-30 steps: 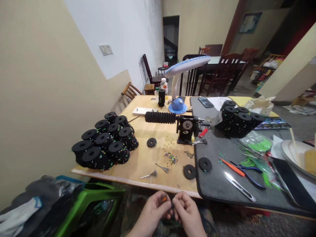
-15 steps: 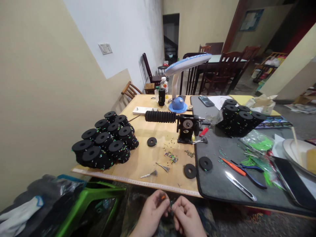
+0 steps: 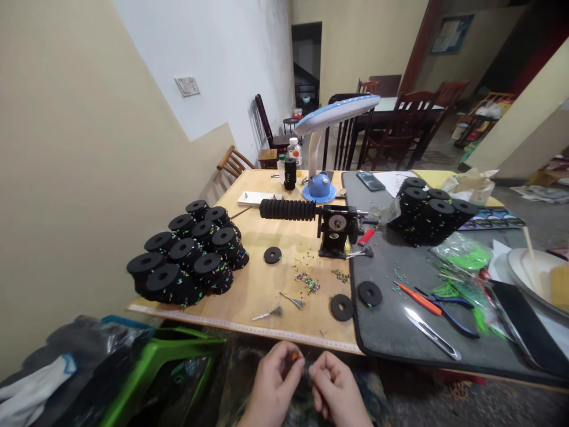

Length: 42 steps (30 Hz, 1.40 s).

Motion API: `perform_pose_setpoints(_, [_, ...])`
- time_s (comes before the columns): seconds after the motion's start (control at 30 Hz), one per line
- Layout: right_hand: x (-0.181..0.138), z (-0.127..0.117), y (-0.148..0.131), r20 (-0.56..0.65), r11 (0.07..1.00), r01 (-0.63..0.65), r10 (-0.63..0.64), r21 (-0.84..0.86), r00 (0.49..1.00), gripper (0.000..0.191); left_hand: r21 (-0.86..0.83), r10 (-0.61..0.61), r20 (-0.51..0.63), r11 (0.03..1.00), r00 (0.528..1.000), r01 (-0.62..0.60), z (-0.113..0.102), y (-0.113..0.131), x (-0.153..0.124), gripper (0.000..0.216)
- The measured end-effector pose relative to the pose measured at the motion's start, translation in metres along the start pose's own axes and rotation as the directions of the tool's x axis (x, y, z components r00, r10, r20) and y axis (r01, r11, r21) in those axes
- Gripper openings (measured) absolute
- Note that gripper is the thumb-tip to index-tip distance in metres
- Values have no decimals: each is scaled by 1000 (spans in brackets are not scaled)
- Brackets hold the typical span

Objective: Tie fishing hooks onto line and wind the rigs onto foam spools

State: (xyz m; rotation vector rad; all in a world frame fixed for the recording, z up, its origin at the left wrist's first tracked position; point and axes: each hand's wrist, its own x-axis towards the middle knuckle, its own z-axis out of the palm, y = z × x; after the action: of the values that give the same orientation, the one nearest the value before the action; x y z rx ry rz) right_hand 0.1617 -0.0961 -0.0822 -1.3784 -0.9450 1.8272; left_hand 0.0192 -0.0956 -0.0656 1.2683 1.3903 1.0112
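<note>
Both my hands are low in front of the table's near edge, almost touching. My left hand [image 3: 272, 385] is curled in a pinch with a tiny orange piece [image 3: 293, 357] showing between its fingers. My right hand [image 3: 334, 386] is closed too, fingertips pinched toward the left hand; what it holds is too small to make out. On the wooden table [image 3: 262, 284] just beyond lie a black foam disc [image 3: 342, 308], another black disc [image 3: 370, 294] on the grey mat [image 3: 391, 326], and a scatter of small coloured beads [image 3: 307, 282].
A pile of black spools [image 3: 186, 255] sits at the left, more spools [image 3: 429, 216] at the right. A black winding machine [image 3: 335, 228] with a ribbed roller stands mid-table behind a blue desk lamp [image 3: 326, 142]. Pliers [image 3: 448, 311], a metal blade [image 3: 429, 335] and green strands lie right. A green stool [image 3: 151, 367] is lower left.
My hands have shifted slightly down and closer together; the left still pinches the orange piece. The view moved a little; nothing on the table changed.
</note>
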Motion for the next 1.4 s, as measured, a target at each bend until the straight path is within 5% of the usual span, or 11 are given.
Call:
perform_pose_setpoints(0.17, [3,-1,2,-8,1000,18,-18,7,1000,59,170,87,32,981,996,-91,-3,2,-1,11])
perform_pose_setpoints(0.5, [8,-3,12,-30,994,90,-89,58,996,61,241,135,127,957,983,-163,-2,-3,-3,12])
perform_pose_setpoints(0.8, [6,-6,0,-58,994,63,-58,89,997,61,164,58,147,983,987,-82,0,1,-2,11])
perform_pose_setpoints(1.1, [9,-11,2,-75,988,122,-115,99,991,58,-34,-158,209,985,965,169,6,-3,-2,9])
perform_pose_setpoints(1.4, [9,-8,1,-69,971,223,-218,82,974,53,41,-58,146,998,988,52,6,3,1,7])
